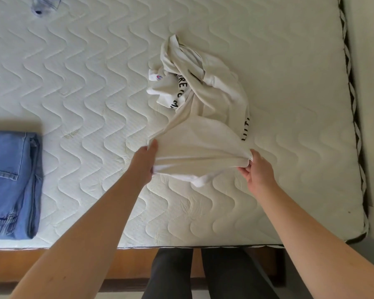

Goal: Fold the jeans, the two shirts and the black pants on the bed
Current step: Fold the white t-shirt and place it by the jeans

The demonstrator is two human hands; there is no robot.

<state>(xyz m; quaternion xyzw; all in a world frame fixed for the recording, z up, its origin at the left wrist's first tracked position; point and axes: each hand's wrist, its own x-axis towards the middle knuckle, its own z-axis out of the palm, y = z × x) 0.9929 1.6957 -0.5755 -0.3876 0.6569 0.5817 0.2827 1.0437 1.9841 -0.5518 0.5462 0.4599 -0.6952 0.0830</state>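
Note:
A cream shirt (200, 134) with black lettering lies crumpled in the middle of the bed, its near edge stretched between my hands. My left hand (144, 164) grips that edge on the left and my right hand (256, 169) pinches it on the right. A second white shirt (160, 87) with a small logo lies bunched under the cream one at its left. The blue jeans (11, 182) lie folded at the left edge of the mattress. No black pants are laid out on the bed in this view.
The quilted white mattress (84, 83) fills the view; its right edge (354, 104) runs along a wall. A wooden bed frame (121, 264) borders the near side, with my dark-clad legs against it. A clear plastic object (44, 5) lies at the far left.

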